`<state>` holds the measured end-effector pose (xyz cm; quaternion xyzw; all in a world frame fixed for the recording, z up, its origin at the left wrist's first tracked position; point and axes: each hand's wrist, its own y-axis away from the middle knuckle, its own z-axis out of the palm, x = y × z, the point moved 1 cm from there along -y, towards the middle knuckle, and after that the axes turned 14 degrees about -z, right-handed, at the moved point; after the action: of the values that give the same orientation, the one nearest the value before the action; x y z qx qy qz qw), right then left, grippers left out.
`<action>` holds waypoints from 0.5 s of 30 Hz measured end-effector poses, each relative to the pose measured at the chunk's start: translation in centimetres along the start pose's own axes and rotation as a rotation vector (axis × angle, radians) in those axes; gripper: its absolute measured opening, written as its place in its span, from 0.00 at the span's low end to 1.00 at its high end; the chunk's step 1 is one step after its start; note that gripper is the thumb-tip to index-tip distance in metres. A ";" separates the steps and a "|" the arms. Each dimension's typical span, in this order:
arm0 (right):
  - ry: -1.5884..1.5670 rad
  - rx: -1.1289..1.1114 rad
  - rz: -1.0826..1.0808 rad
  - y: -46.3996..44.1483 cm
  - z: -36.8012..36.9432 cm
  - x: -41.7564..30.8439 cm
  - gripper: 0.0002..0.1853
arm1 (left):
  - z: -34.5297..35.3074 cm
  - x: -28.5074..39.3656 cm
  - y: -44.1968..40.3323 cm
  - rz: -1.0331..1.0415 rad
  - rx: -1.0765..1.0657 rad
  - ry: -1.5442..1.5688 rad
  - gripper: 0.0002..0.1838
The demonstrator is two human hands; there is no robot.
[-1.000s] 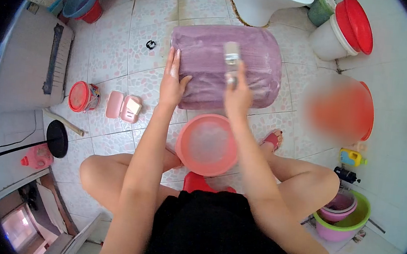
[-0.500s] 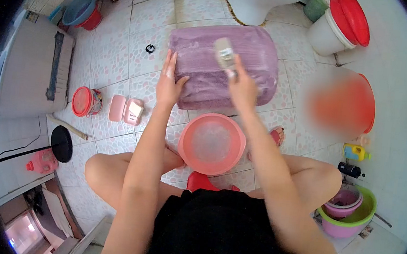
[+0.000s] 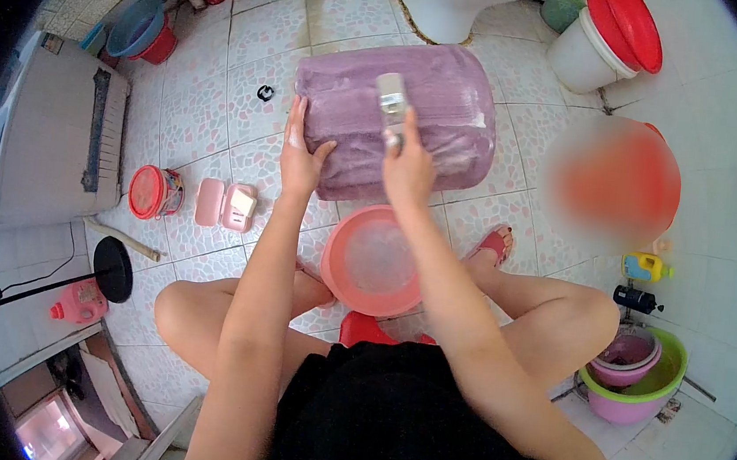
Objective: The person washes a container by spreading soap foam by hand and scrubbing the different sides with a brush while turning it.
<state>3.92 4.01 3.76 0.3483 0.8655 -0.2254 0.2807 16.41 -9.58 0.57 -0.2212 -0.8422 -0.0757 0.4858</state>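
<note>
A purple fabric-covered cushion-like block (image 3: pixel 356 78) lies on the tiled floor, with whitish suds on its surface and right edge. My left hand (image 3: pixel 302 162) rests against its left edge, fingers stretched and thumb spread, with foam on the back of the hand. In my right hand (image 3: pixel 409 172) is a scrubbing brush (image 3: pixel 391 95) with a pale head, pressed to the middle of the cloth; its bristles are hidden. Just below the block stands a pink basin (image 3: pixel 334 267) of cloudy water, partly covered by my right forearm.
To the left are a pink soap box (image 3: pixel 210 202) with a white soap bar (image 3: pixel 243 204), a red-lidded tub (image 3: pixel 148 192) and a black ring-like object (image 3: pixel 265 92). A toilet (image 3: pixel 448 7), a white bucket (image 3: pixel 585 56), a red basin (image 3: pixel 670 188) and bottles (image 3: pixel 643 267) stand around.
My right hand and the brush have moved left and slightly toward me across the purple cloth. My left hand stays at the left edge. The view has shifted slightly.
</note>
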 end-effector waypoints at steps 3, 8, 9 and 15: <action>-0.034 -0.165 -0.043 0.5 2.0 -4.2 0.30 | 0.3 -0.7 -0.1 0.021 0.046 0.106 0.52; -0.046 -0.218 -0.172 0.2 5.0 -7.7 0.31 | 0.5 -2.5 -0.1 -0.206 0.016 0.119 0.48; -0.034 -0.216 -0.189 0.4 4.9 -7.4 0.32 | 0.3 -2.2 -0.1 -0.227 0.006 0.069 0.47; -0.069 -0.242 -0.211 5.6 3.6 -4.9 0.31 | 0.0 -1.9 0.1 -0.163 0.014 0.152 0.48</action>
<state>12.14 3.28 3.19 0.2112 0.9078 -0.1599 0.3251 17.20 -10.08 -1.06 -0.1422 -0.8187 -0.1258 0.5419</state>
